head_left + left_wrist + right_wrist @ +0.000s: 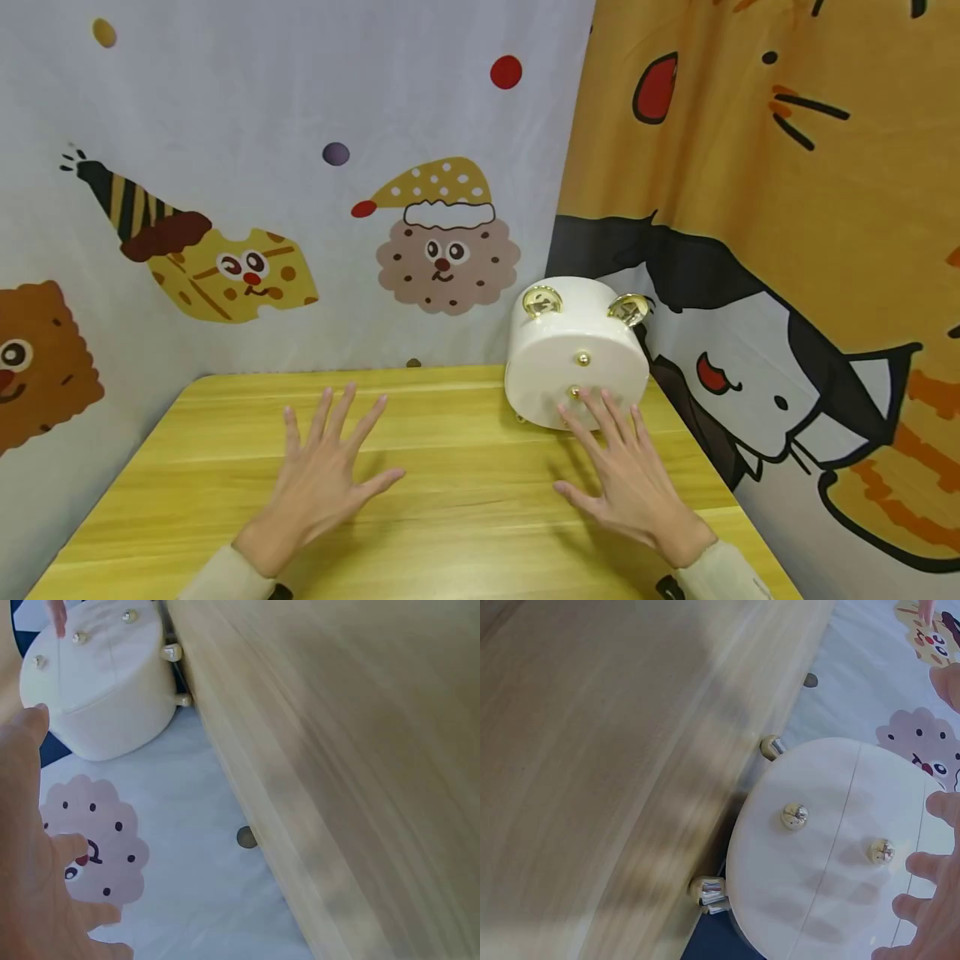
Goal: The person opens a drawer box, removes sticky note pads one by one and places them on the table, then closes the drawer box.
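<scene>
Both hands out over the counter (450, 508), fingers straight and spread wide, nothing held in either. Left hand (318, 475): palm down, thumb pointing inward, well apart from the box, only counter under it. Right hand (626, 487): same pose mirrored, thumb inward, fingertips overlapping the lower front of the white box (551, 367) in the head view. Can't tell from that overlap whether they touch it; right wrist view also has the fingers in front of the box face, contact not clear.

Box position: far right part of the counter, near the back edge, upright, front face toward the person. Rounded drum shape, two gold ears (542, 301) on top, gold knobs (79, 637) down the front; left wrist view shows three. Seam lines cross the face between knobs. Gold feet (709, 891) underneath.

Counter is yellowish wood grain, soft hand shadows on it. Behind: white cloth (262, 100) with printed cheese (247, 287) in a party hat and a cookie (447, 292) in a nightcap. Right side: orange cloth (712, 167) with large cat prints. Light sleeves (228, 575) on both arms, a bit of dark strap at each wrist.
</scene>
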A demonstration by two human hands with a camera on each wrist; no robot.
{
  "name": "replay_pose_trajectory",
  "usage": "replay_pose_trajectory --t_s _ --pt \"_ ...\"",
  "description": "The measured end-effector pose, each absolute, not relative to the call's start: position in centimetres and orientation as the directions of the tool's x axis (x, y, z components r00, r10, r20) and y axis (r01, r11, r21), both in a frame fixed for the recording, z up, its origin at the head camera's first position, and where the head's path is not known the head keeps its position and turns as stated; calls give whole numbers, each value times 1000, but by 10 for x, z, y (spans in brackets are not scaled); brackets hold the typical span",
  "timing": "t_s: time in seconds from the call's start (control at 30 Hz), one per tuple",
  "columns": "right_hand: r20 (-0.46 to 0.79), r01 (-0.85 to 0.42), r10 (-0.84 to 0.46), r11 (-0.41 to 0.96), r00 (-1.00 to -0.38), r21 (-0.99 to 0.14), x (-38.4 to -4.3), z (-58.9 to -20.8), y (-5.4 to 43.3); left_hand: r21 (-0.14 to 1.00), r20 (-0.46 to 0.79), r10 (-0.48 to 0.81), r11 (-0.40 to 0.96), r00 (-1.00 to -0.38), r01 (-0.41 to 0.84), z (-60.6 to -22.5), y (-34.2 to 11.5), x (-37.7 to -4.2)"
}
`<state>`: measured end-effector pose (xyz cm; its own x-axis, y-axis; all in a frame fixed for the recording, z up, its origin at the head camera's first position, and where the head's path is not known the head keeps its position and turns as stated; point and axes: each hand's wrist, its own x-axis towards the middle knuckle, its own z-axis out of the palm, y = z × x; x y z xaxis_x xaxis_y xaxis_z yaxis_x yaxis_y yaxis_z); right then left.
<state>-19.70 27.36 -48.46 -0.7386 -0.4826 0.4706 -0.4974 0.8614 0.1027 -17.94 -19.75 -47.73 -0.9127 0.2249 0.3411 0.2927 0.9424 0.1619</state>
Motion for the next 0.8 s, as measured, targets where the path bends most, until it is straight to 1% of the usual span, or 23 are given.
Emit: replay_pose_trajectory --t_s 0.3,0.6,0.8 --pt "489 -500 -475 862 -731 90 -196 -477 274 148 365 239 939 -900 310 -471 -186 -186" --pt "512 -505 -465 861 -722 70 -197 -471 275 174 394 256 922 -883 345 -467 -174 -191" --pt "564 -535 -472 843 -677 63 -200 -467 275 172 433 272 911 -859 375 -462 -168 -197"
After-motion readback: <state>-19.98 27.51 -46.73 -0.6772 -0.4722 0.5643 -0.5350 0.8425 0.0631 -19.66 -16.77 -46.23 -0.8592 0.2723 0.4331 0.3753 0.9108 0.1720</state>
